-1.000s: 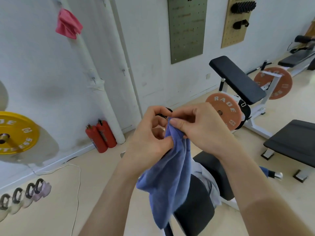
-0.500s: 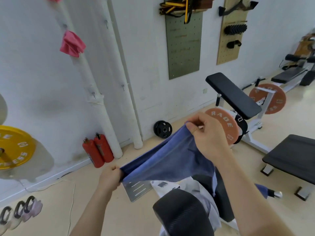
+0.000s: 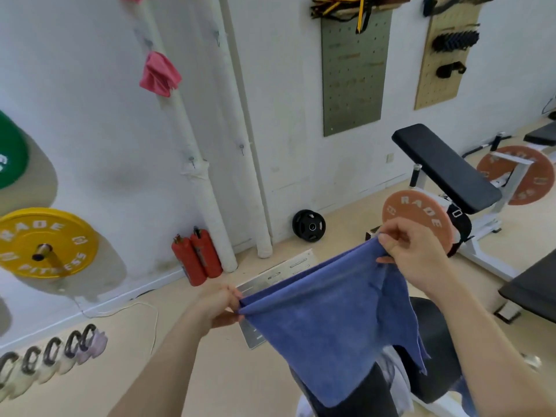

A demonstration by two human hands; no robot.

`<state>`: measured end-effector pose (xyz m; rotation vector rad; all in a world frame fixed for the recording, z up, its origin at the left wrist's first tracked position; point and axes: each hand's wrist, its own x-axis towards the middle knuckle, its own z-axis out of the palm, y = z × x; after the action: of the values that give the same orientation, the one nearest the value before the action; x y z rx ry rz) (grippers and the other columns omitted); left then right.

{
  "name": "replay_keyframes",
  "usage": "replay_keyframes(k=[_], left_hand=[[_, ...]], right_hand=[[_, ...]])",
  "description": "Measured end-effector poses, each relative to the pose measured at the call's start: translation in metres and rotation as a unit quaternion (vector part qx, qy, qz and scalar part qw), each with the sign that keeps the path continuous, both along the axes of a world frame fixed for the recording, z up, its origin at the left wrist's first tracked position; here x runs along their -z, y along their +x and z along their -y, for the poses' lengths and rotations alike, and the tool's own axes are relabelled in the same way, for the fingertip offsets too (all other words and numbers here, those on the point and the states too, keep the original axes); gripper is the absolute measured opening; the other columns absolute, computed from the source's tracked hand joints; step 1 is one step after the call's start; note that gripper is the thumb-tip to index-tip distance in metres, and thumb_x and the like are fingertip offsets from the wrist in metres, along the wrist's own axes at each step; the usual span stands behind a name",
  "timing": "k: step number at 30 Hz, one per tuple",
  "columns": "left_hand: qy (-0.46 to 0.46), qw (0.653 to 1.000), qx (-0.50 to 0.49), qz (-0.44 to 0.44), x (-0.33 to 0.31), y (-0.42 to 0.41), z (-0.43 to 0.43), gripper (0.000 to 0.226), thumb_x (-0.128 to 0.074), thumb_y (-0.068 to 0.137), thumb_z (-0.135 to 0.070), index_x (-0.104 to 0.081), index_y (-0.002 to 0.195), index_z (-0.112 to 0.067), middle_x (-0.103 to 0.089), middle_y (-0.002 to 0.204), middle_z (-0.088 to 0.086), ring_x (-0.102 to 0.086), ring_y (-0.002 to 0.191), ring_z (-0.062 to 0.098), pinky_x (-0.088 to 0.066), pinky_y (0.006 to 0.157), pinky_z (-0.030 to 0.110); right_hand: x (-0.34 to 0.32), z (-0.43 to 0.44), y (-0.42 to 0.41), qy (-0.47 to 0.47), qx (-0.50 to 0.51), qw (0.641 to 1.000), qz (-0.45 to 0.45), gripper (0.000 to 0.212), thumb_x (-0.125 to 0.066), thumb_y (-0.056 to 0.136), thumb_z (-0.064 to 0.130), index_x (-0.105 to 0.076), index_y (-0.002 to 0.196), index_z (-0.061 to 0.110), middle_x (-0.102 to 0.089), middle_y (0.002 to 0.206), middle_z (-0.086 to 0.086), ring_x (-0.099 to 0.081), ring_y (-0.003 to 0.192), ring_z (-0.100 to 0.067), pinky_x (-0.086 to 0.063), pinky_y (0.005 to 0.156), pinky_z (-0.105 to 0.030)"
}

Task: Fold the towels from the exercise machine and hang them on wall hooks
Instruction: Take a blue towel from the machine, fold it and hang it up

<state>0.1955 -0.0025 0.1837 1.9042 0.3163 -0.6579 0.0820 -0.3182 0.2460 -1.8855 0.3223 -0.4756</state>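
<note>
I hold a blue towel point(image 3: 328, 323) stretched out in front of me, doubled over along its top edge. My left hand point(image 3: 221, 302) pinches its left corner and my right hand point(image 3: 412, 254) pinches its right corner, higher up. The towel hangs down over the black padded exercise machine point(image 3: 433, 350), where a white towel point(image 3: 394, 374) lies partly hidden. A pink towel point(image 3: 159, 74) hangs on a hook high on the white wall pipe. Two bare metal hooks point(image 3: 191, 160) point(image 3: 241, 146) stick out of the wall lower down.
Two red fire extinguishers point(image 3: 197, 258) and a small black plate point(image 3: 309, 226) stand at the wall base. Yellow plate point(image 3: 45, 242) on a wall peg at left, kettlebells point(image 3: 54, 359) below it. A black bench with orange plates point(image 3: 416, 216) stands at right. A metal plate point(image 3: 279, 272) lies on the floor.
My hands went from bunched together on the towel to spread apart, pulling it wide and taut. My view has tilted up a little toward the wall.
</note>
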Motion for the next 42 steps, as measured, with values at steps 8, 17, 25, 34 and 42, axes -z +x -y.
replay_keyframes(k=[8,17,25,34,42], left_hand=[[-0.056,0.990,-0.120,0.046,0.018,0.014,0.002,0.019,-0.051,0.079,0.012,-0.058,0.069,-0.002,-0.056,0.071,0.014,-0.053,0.055,0.020,-0.047,0.039,0.015],[-0.040,0.987,-0.118,0.103,0.031,0.045,0.029,0.023,-0.044,0.080,0.014,-0.060,0.076,-0.002,-0.062,0.076,0.019,-0.064,0.059,0.025,-0.056,0.054,0.025],[-0.045,0.940,-0.136,0.309,-0.020,0.067,0.056,0.020,-0.054,0.082,0.007,-0.066,0.082,-0.009,-0.062,0.073,0.008,-0.054,0.059,0.017,-0.046,0.050,0.018],[0.015,0.993,-0.033,0.109,0.133,-0.038,0.044,0.036,-0.040,0.093,-0.002,-0.049,0.111,-0.032,-0.065,0.081,0.016,-0.063,0.058,0.030,-0.053,0.057,0.032],[-0.079,0.977,-0.147,-0.134,0.237,-0.119,0.025,0.032,-0.038,0.087,0.018,-0.066,0.083,0.002,-0.064,0.087,0.022,-0.064,0.066,0.031,-0.057,0.064,0.028]], right_hand=[[0.034,0.024,-0.003,0.056,-0.131,0.978,-0.150,0.030,-0.052,0.094,-0.003,-0.063,0.122,0.003,-0.064,0.096,-0.020,-0.066,0.095,-0.023,-0.057,0.076,-0.019],[0.038,0.036,0.054,-0.202,-0.153,0.940,-0.228,0.027,-0.063,0.078,0.000,-0.074,0.099,0.013,-0.071,0.088,-0.001,-0.064,0.086,-0.016,-0.047,0.068,-0.012],[-0.006,0.045,0.086,-0.262,0.063,0.963,-0.004,0.024,-0.054,0.090,0.007,-0.075,0.101,0.013,-0.064,0.094,-0.015,-0.057,0.091,-0.029,-0.045,0.083,-0.036],[0.160,0.044,-0.020,0.026,0.042,0.968,-0.247,0.023,-0.050,0.096,0.010,-0.070,0.104,0.018,-0.064,0.058,-0.008,-0.062,0.053,-0.024,-0.051,0.056,-0.033],[0.273,0.018,-0.103,0.359,0.148,0.841,-0.378,0.019,-0.049,0.094,-0.001,-0.068,0.091,-0.002,-0.069,0.100,-0.024,-0.069,0.079,-0.026,-0.057,0.064,-0.028]])
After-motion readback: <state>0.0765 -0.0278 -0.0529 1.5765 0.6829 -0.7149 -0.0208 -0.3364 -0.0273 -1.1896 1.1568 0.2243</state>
